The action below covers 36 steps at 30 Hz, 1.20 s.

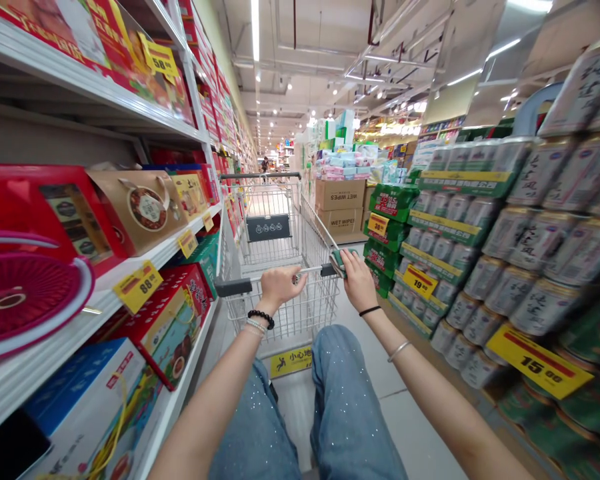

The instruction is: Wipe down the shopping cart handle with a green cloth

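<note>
"Where is the bunched grey-green cloth [338, 259]?"

"At the right end of the slim metal push handle [311, 271], up against the dark cover there. The right hand [355, 275] pinches it, fingers bent over its top."

"And the left hand [280, 287]?"

"Curled tightly around the bare metal, a little in from the dark grey plastic grip [233, 287] at the handle's left end."

"How would you do this part well?"

"I'd make that left hold firm, since the silver wire shopping cart [318, 303] probably rolls easily. With the right hand I'd wrap the cloth under the bar as well as over it, press evenly, and take care at the seam where cover meets metal."

"What is farther out?"

"A dark rectangular panel [269, 228] hangs toward the cart's far end. Below its near edge shows a yellow caution sign [291, 362]. To the left, a brown cardboard gift box [153, 205] stands by the front edge of a white metal shelf [50, 357]. To the right rise stacked silver drink cans [550, 243]; brown cardboard cartons [341, 195] stand past the cart's far right corner."
</note>
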Available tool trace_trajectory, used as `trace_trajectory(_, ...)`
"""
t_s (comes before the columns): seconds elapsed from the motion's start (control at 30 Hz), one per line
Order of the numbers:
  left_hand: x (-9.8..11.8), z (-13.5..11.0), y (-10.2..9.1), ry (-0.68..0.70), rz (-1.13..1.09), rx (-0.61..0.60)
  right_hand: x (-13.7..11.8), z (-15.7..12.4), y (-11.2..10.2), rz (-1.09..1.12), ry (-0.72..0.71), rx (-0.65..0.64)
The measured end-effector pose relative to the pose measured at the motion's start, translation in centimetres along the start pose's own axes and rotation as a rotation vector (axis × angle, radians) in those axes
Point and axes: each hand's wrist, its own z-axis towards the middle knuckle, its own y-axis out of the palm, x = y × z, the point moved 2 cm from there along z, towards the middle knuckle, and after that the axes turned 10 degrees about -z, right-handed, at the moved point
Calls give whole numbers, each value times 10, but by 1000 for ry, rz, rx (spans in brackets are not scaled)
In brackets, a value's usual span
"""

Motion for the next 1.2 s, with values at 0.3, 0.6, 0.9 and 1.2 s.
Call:
trace_trajectory(0.3,-8,0,-4,73,51,7,-16,33,3,19,-53,-106)
trace_trajectory(0.6,-119,-10,-60,-272,113,225,-23,30,30,75,-117,-61)
trace_trajectory(0.9,-105,-10,-42,-260,129,265,-62,26,47,171,154,79)
trace_trajectory(1.2,-100,-17,-39,-225,149,298,-92,36,35,338,-149,-78)
